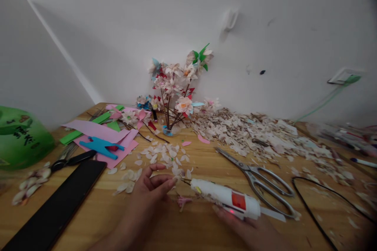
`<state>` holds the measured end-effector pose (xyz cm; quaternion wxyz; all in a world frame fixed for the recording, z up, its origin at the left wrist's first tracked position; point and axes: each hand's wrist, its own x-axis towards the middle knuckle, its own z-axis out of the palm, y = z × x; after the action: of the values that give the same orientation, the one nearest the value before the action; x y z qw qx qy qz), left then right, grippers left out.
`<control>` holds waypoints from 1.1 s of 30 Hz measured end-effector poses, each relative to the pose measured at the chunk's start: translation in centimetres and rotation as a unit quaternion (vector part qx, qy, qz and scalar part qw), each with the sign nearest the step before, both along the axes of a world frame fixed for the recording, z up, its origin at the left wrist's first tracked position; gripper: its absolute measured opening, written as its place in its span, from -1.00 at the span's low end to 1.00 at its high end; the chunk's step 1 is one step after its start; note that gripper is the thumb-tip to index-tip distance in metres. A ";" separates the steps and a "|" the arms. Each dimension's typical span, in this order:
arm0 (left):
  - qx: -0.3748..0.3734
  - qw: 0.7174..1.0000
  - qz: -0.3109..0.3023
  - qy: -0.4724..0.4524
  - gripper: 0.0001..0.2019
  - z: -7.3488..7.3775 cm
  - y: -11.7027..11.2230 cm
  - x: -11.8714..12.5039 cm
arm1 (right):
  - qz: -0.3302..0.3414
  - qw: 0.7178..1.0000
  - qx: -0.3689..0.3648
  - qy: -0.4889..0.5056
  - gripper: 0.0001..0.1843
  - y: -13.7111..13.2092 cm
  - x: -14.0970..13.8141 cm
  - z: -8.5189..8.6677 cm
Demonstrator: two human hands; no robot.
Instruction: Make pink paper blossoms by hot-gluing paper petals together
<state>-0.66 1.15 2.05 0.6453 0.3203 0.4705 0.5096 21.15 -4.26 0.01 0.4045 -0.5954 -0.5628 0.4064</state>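
My right hand (250,229) grips a white glue gun (225,198) with an orange-red label, its nozzle aimed left. The nozzle tip meets a small pale petal (177,178) pinched in the fingers of my left hand (153,186). Loose white petals (160,157) lie scattered on the wooden table (203,227) just beyond both hands. A small pink paper piece (183,201) lies under the glue gun. Behind the petals a small vase holds a bunch of paper flowers (176,86) against the white wall.
Large metal scissors (259,178) lie right of the glue gun, beside a black cable (321,204). A heap of paper scraps (259,131) spreads at the back right. At left lie a black flat slab (59,204), pink, green and blue paper sheets (103,137), and a green container (22,137).
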 end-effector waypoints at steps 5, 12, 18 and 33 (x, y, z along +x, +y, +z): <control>-0.007 1.000 -0.004 0.003 -0.43 0.2 0.0 0.1 | 0.011 0.998 -0.056 -0.022 -0.62 0.1 -0.1 1.7; -0.009 1.000 0.001 0.005 -0.44 0.3 0.1 0.0 | 0.016 0.998 -0.058 -0.010 -0.59 0.0 0.0 1.3; -0.010 1.000 -0.009 0.002 -0.42 0.4 -0.1 0.0 | 0.036 0.997 -0.067 0.001 -0.58 0.0 -0.1 1.5; -0.013 1.000 -0.017 0.003 -0.40 0.3 -0.2 0.0 | 0.017 0.996 -0.057 -0.063 -0.63 0.0 0.7 1.9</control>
<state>-0.67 0.98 2.33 0.6563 0.3214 0.4737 0.4915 21.86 -4.24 1.93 0.3268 -0.6325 -0.5731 0.4058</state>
